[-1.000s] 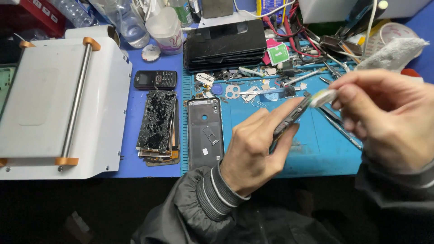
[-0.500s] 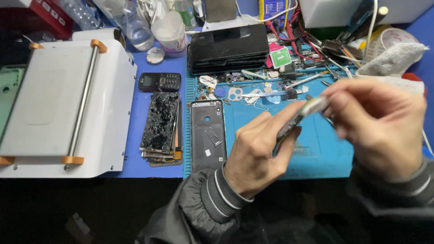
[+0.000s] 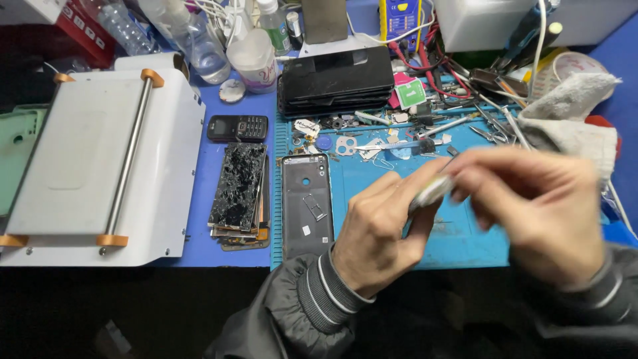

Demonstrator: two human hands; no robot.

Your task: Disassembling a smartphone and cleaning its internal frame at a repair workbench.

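Note:
My left hand is closed around a thin dark phone part held edge-on above the blue work mat; the fingers hide most of it. My right hand, blurred by motion, pinches a small whitish piece at the top end of that part. Both hands meet over the middle of the mat. To their left a dark phone back housing lies flat on the mat's left edge. Dark jacket sleeves cover both wrists.
A stack of cracked screens and a small black keypad phone lie left of the mat. A white machine with a steel roller fills the left. Behind are black panels, bottles, loose tools and a grey cloth.
My right hand has moved left and down, closing over the top of the part held by my left hand. The view has shifted slightly, and the right hand is now blurred.

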